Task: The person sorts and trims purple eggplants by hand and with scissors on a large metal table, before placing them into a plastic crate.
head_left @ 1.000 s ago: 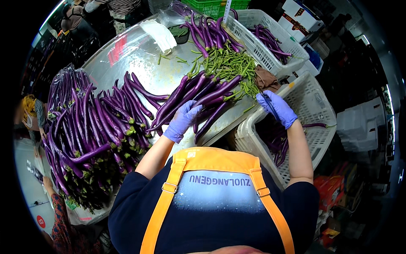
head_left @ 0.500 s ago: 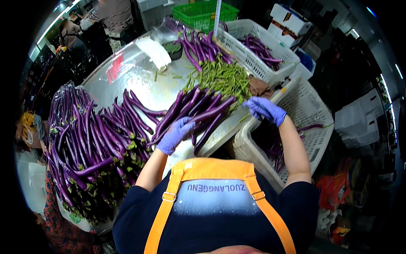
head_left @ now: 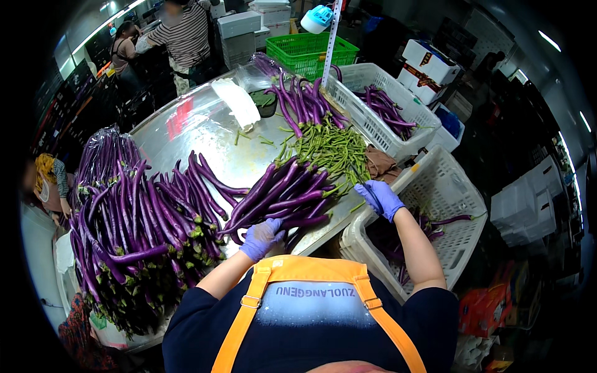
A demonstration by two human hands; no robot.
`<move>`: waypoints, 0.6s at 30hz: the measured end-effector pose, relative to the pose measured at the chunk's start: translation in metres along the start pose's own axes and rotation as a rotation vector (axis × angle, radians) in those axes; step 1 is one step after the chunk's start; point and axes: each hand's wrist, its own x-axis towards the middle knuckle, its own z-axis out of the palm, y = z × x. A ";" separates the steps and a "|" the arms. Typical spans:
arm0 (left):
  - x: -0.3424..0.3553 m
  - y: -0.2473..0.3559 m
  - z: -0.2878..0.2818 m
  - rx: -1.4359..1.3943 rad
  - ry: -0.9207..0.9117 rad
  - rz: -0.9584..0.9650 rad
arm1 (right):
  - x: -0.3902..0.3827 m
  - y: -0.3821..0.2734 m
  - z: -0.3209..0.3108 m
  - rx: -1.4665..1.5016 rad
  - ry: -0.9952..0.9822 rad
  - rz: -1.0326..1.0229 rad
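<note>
Reaches nearer, toward the pile's near edge, than half a second ago with the violet-gloved left hand (head_left: 262, 239), fingers curled at the left end of a long glossy purple eggplant (head_left: 306, 222); cannot tell how firmly. Grips a slim dark tool (head_left: 365, 188) in the violet-gloved right hand (head_left: 382, 198), apparently poised beside the stem ends for short reach. Around: a loose pile of purple eggplants (head_left: 263, 189), stems rightward, presumably facing the tool. Right: a white perforated plastic crate (head_left: 461, 208), handily close. Far: heaped thin green pieces (head_left: 333, 149) on a silvery metal table (head_left: 193, 127).
</note>
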 end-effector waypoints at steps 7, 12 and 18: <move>0.038 0.042 -0.001 0.193 0.221 0.140 | -0.018 -0.001 0.004 0.820 -0.083 0.313; 0.078 0.036 0.013 0.420 0.121 0.053 | -0.018 -0.001 0.011 0.784 -0.131 0.227; 0.118 0.011 0.030 0.230 0.065 0.025 | -0.031 -0.006 0.003 0.771 -0.196 0.222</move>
